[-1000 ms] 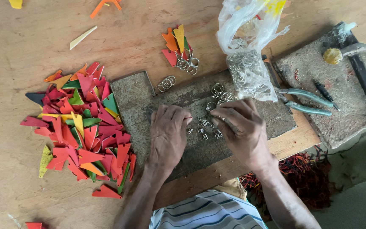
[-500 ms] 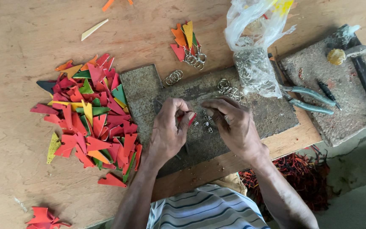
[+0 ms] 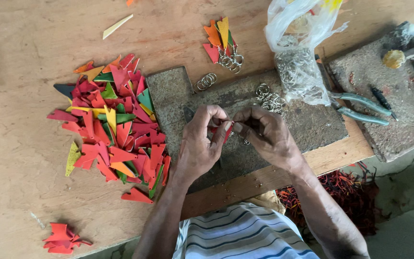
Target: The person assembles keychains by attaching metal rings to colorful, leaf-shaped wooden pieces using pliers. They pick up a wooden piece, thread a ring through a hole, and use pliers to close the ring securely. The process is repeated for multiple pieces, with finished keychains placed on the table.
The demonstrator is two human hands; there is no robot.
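Observation:
My left hand (image 3: 202, 144) pinches a small red leather piece (image 3: 227, 133) above the grey stone slab (image 3: 168, 93). Facing it, my right hand (image 3: 267, 136) has its fingertips closed on a small metal ring (image 3: 245, 140) at the edge of that piece. Both hands meet over the slab's middle. A heap of red, orange, yellow and green leather cut-outs (image 3: 113, 122) lies just left of my left hand. Loose key rings (image 3: 269, 100) sit on the slab beyond my right hand.
A clear plastic bag of key rings (image 3: 295, 62) stands at the back right. Finished tags with rings (image 3: 224, 41) lie behind the slab. Green-handled pliers (image 3: 360, 108) rest on a second slab (image 3: 408, 124). Red scraps (image 3: 61, 238) lie by the wooden board's front edge.
Both hands have lifted off the slab and come together. My left hand now holds a red piece, and my right hand works a ring against it.

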